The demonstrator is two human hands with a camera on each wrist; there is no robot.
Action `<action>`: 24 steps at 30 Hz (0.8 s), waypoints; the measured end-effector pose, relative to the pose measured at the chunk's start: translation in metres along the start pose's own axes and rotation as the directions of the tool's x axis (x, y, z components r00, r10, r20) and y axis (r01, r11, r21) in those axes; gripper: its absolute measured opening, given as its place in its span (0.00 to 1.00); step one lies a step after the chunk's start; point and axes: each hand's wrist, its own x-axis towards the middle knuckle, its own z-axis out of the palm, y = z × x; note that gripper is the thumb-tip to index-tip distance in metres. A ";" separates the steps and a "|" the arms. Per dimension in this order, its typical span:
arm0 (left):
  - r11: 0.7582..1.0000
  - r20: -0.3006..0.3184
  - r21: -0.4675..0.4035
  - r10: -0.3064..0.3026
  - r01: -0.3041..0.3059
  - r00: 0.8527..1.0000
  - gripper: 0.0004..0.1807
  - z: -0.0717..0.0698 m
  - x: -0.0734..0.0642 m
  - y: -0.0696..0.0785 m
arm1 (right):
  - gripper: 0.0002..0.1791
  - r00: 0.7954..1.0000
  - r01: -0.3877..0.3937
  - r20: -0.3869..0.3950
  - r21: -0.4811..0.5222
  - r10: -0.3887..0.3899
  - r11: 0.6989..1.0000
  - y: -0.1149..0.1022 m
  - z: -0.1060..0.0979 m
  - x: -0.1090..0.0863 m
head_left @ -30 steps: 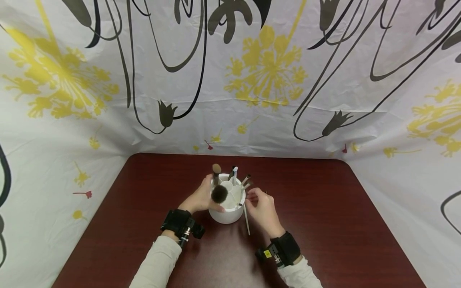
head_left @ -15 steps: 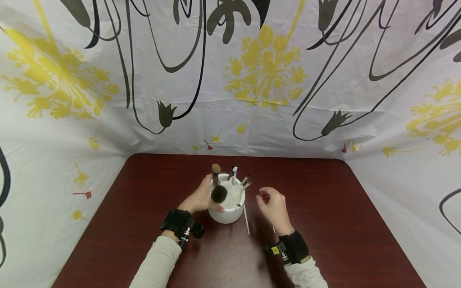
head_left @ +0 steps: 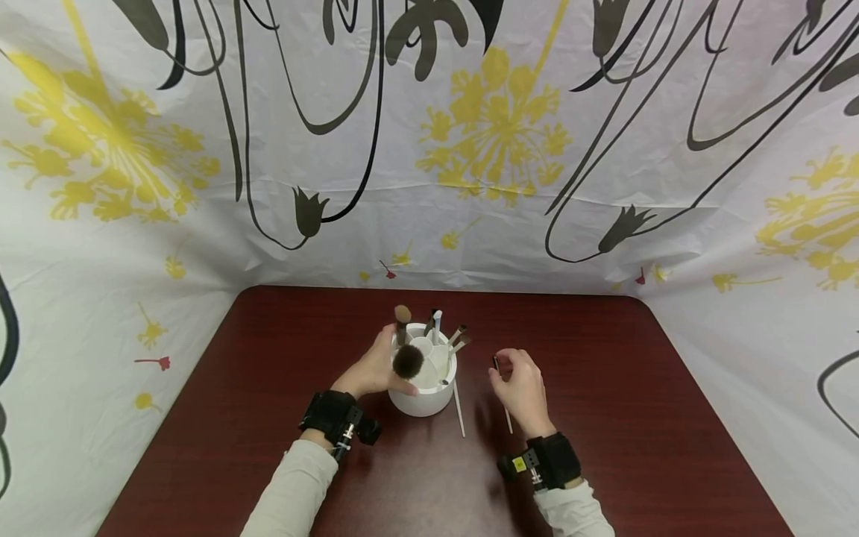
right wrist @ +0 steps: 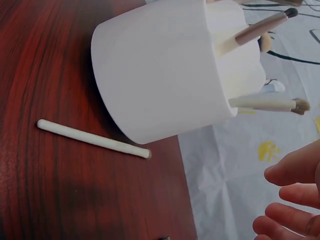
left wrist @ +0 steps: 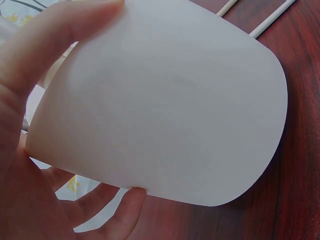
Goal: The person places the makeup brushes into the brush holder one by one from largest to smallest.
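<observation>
A white round brush holder (head_left: 421,403) with petal-shaped compartments stands upright on the table, with several makeup brushes in it. My left hand (head_left: 376,367) grips its left side, thumb at the front and fingers behind. One large brush with a fluffy dark head (head_left: 408,362) leans out toward me. My right hand (head_left: 522,386) is over the table to the right of the holder, fingers loosely bent and holding nothing in the right wrist view. Partly under that hand lies a thin brush (head_left: 508,419), its dark tip showing by the fingers. Another pale brush handle (right wrist: 95,140) lies close beside the holder.
The dark reddish wooden table (head_left: 302,313) has rounded far corners. A white cloth (head_left: 510,246) with yellow and grey flower prints hangs behind it and along both sides.
My right hand has moved right, away from the holder, uncovering the thin brush that lies on the table. My left hand and the holder have stayed where they were.
</observation>
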 end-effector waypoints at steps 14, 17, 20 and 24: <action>1.000 0.005 0.008 -0.008 0.008 1.000 0.65 -0.001 0.002 0.002 | 0.18 0.989 -0.127 0.060 -0.085 0.132 0.988 0.011 0.004 -0.002; 1.000 0.008 0.010 -0.017 0.017 1.000 0.66 -0.001 0.002 0.002 | 0.19 0.986 -0.144 0.063 -0.114 0.151 0.983 0.014 0.006 -0.002; 1.000 0.008 0.018 -0.024 0.024 1.000 0.66 -0.001 0.002 0.001 | 0.19 0.982 -0.164 0.075 -0.129 0.174 0.978 0.017 0.007 -0.003; 0.999 0.003 0.020 -0.026 0.025 1.000 0.66 0.000 0.003 0.001 | 0.19 0.977 -0.181 0.087 -0.151 0.195 0.972 0.020 0.008 -0.005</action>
